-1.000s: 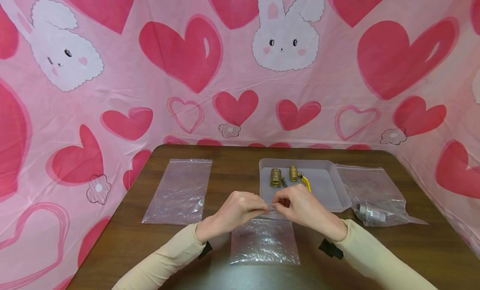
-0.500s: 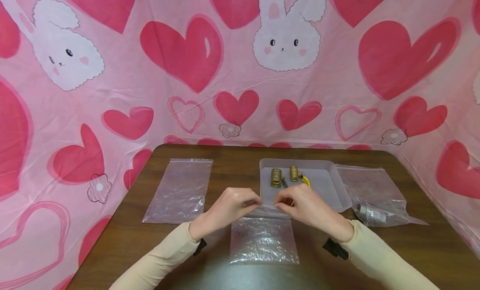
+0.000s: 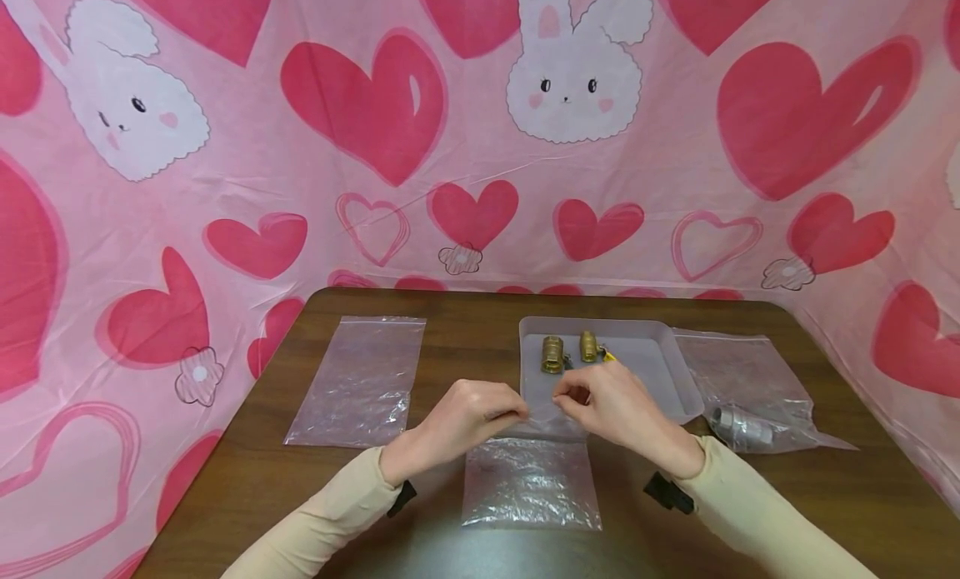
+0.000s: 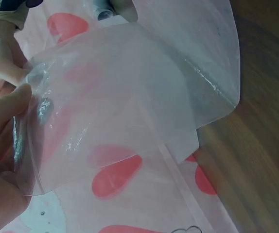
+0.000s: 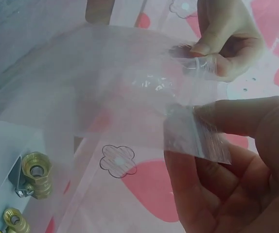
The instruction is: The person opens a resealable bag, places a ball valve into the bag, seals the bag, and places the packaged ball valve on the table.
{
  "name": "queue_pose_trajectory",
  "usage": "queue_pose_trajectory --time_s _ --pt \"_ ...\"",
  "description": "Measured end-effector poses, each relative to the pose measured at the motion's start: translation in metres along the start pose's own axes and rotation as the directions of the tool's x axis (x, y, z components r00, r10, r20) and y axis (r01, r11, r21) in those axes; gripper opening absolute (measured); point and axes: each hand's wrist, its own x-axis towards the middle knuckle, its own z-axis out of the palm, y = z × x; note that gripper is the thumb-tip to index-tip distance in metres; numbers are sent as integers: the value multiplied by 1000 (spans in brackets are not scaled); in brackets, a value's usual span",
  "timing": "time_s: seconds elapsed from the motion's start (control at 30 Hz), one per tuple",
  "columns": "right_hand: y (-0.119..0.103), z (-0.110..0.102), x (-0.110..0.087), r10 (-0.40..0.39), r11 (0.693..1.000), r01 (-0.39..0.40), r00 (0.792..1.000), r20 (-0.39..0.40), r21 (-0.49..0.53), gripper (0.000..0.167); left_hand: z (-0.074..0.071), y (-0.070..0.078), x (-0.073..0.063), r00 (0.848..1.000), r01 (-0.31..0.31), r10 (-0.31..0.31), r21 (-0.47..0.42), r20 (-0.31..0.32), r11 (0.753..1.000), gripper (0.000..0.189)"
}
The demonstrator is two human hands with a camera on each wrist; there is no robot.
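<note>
A clear zip-lock bag [image 3: 532, 487] stands between both hands in the head view, its lower part towards the front of the table. My left hand [image 3: 465, 416] pinches the bag's top edge between thumb and fingers. A short way along that edge, my right hand [image 3: 615, 404] pinches it too. The zip strip at the bag's mouth [image 5: 198, 131] shows close to both thumbs in the right wrist view. Nothing shows inside this bag. Behind the hands, two brass ball valves [image 3: 552, 354] lie in a shallow plastic tray [image 3: 663, 354]; the yellow handle [image 3: 609, 356] of one is partly hidden by my right hand.
Another clear zip-lock bag [image 3: 360, 379] lies flat on the left of the wooden table [image 3: 247, 504]. Right of the tray rests a clear bag [image 3: 742, 366] with a silver metal fitting [image 3: 742, 429] inside. A pink heart-patterned cloth [image 3: 480, 146] hangs round the table's back and sides.
My hands, nearly touching a second ago, have drawn apart along the bag's top edge. Since half a second ago the left hand has shifted slightly right. The valves and other bags stay put.
</note>
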Motion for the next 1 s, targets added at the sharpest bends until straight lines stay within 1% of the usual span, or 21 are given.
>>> queue_pose_trajectory --time_s 0.1,0.17,0.3,0.4,0.5,0.57,0.7,0.9,1.0 --pt "1 -1 0 4 1000 -4 1000 15 12 7 -1 -1 0 1000 24 -23 41 -12 999 5" --pt "2 -1 0 -3 1000 2 999 32 22 6 -2 -3 -1 1000 23 -22 57 -23 998 10" --pt "3 -4 -2 -20 999 19 998 58 26 6 -2 -7 -3 999 18 -16 58 -38 998 12" --pt "4 -5 -4 -30 999 30 998 62 14 5 -3 -7 -3 999 39 -37 49 -34 998 11" --pt "4 -5 -5 -25 1000 25 999 42 0 6 -3 -6 -3 998 59 -59 34 -23 998 8" --pt "4 -5 -6 -15 1000 15 1000 18 -8 7 -4 -5 -2 998 55 -55 27 -18 998 6" --pt "4 -4 -6 20 1000 -20 1000 -13 -11 8 -5 -2 -1 1000 26 -26 26 -7 999 6" --pt "5 -3 -5 70 998 -70 998 -2 3 3 -6 2 -1 1000 13 -13 16 24 1000 6" --pt "5 -3 -5 80 997 -80 997 1 14 3 -6 3 -2 1000 5 -6 40 26 999 4"
